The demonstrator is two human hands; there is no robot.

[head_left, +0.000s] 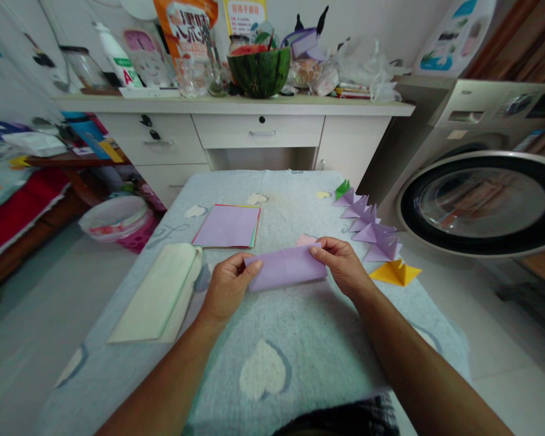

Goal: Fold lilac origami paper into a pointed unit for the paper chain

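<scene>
On the left of the table (327,351) lies a pale green folded sheet (157,297), with a coloured paper stack (227,227), purple on top, just beyond to its right. The left hand (229,283) has its grip pinched on the left end of a purple paper (288,267) over the table's middle; the right hand (344,266) has its grip pinched on the upper right corner. Farther right stand folded purple shapes (373,232) between a green one (343,189) and a yellow one (396,273).

Forearms (177,363) are bare, the clothing (345,422) dark (partly checked).
</scene>
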